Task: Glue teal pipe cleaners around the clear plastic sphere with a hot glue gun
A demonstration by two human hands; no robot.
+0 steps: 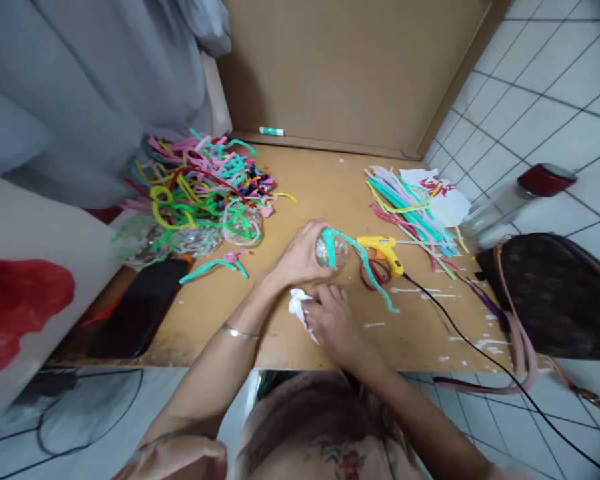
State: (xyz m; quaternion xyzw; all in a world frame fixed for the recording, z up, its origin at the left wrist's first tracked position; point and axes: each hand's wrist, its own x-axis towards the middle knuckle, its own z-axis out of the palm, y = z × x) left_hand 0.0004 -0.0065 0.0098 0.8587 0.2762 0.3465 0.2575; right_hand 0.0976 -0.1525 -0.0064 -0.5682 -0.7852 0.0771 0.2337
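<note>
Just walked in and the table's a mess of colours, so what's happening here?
A person works at a wooden table. Their left hand grips a clear plastic ball with a teal pipe cleaner wrapped over it and trailing onto the table. Their right hand holds a crumpled white tissue below the ball. A yellow glue gun lies beside it, and a tangled pile of coloured pipe cleaners sits left.

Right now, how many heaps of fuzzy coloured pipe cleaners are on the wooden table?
2: a tangled heap at far left, a straighter bundle at right beside the yellow glue gun. A few loose strays lie apart.
</note>
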